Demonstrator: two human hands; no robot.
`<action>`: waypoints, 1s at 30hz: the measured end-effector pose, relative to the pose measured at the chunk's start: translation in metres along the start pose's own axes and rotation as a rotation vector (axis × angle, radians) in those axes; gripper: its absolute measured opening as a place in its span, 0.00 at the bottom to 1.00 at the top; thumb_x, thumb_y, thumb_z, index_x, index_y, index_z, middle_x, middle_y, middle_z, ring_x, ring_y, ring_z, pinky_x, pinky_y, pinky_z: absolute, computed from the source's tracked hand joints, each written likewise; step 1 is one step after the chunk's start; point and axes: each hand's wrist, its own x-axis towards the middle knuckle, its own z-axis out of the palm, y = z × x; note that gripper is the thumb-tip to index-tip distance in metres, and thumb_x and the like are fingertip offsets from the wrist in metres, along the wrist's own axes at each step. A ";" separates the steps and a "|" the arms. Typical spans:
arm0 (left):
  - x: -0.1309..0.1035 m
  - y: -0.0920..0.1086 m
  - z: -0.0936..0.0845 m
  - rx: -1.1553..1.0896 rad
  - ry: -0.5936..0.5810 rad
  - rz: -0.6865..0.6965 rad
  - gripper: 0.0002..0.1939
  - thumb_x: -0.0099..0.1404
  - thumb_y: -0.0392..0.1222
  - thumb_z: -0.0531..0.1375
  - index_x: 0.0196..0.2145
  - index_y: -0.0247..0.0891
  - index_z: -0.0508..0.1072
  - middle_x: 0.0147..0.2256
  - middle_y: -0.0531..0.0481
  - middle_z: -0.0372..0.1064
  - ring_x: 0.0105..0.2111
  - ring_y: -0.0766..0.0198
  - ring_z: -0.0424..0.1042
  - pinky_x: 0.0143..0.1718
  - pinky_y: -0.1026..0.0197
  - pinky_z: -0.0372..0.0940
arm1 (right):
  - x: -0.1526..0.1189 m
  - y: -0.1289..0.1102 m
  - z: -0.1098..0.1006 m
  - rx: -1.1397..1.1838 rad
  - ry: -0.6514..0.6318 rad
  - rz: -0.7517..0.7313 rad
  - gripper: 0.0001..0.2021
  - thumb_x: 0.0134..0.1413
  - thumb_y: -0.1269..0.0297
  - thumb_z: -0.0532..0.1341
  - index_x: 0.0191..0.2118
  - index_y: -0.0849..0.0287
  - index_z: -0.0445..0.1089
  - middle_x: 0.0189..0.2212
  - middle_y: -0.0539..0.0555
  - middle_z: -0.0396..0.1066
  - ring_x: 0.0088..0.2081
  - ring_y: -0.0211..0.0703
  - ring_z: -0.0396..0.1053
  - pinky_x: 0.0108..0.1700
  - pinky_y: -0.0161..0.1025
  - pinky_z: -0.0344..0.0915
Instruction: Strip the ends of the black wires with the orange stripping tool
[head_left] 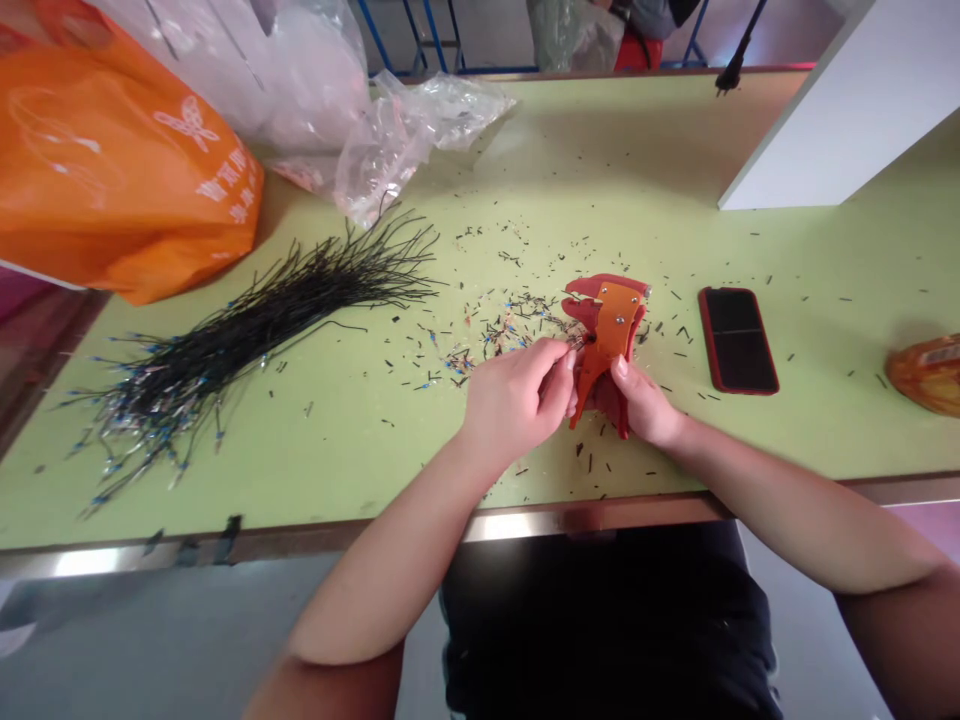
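Observation:
My right hand is wrapped round the handles of an orange and red wire stripper, its jaws pointing up and to the left. Close against the tool's left side, my left hand is closed in a pinch. What its fingertips hold is too small to make out; a thin dark strand seems to show there. Scraps of black insulation, some with blue bits, lie scattered under and around the tool. To the left lies a thick bundle of black wires, with blue and metallic terminals at its near end.
An orange bag and clear plastic bags stand at the back left. A phone in a red case lies right of my hands. Beyond it are an amber object and a white panel. A black plug hangs at the far edge.

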 end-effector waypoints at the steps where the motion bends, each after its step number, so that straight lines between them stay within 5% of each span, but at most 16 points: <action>1: 0.000 0.000 0.000 -0.007 0.002 0.005 0.10 0.76 0.36 0.54 0.36 0.40 0.70 0.20 0.59 0.73 0.19 0.71 0.67 0.26 0.65 0.61 | 0.000 0.000 0.000 -0.005 0.015 0.003 0.29 0.66 0.32 0.56 0.39 0.58 0.73 0.33 0.56 0.76 0.38 0.48 0.77 0.42 0.45 0.78; 23: -0.001 0.000 0.002 0.052 0.009 0.047 0.10 0.75 0.38 0.55 0.34 0.40 0.71 0.22 0.56 0.68 0.20 0.70 0.64 0.24 0.64 0.58 | 0.001 -0.010 0.015 -0.109 0.208 0.005 0.31 0.64 0.33 0.60 0.22 0.55 0.62 0.13 0.44 0.60 0.15 0.36 0.60 0.18 0.35 0.63; 30: 0.002 -0.009 -0.008 -0.138 0.155 -0.117 0.13 0.78 0.44 0.54 0.37 0.41 0.74 0.20 0.57 0.64 0.19 0.70 0.61 0.22 0.64 0.58 | 0.005 -0.023 -0.003 0.146 0.071 0.071 0.33 0.56 0.27 0.61 0.35 0.58 0.71 0.23 0.49 0.70 0.25 0.41 0.73 0.32 0.40 0.77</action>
